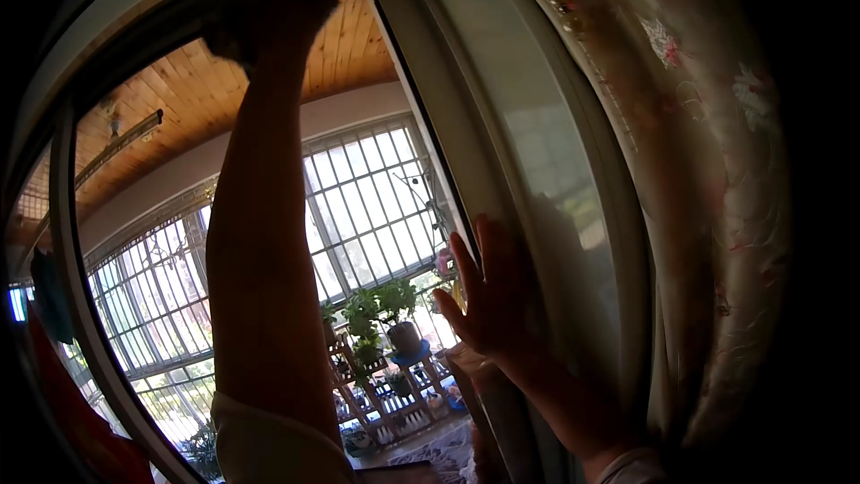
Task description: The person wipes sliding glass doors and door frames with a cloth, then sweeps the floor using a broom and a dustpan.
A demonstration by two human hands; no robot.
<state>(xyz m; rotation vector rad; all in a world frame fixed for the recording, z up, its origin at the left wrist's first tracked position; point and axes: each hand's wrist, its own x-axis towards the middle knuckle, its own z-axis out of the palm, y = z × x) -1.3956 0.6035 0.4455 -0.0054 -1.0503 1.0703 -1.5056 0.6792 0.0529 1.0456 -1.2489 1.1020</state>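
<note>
My left arm reaches straight up, and my left hand (291, 22) is at the top rail of the glass door's frame (448, 99). A dark, crumpled piece that looks like a cloth (231, 45) sticks out from under this hand, pressed against the rail. Deep shadow hides the fingers there. Lower right, my right hand (491, 305) rests on the upright of the frame with its fingers spread, holding nothing. Through the glass pane (170, 278) a room beyond shows.
A flowered curtain (708, 170) hangs close on the right. Beyond the glass are barred windows (367, 197), a wooden ceiling (179, 81), and potted plants (405, 339) on a wooden stand (394, 417). Red fabric (81, 412) hangs at the lower left.
</note>
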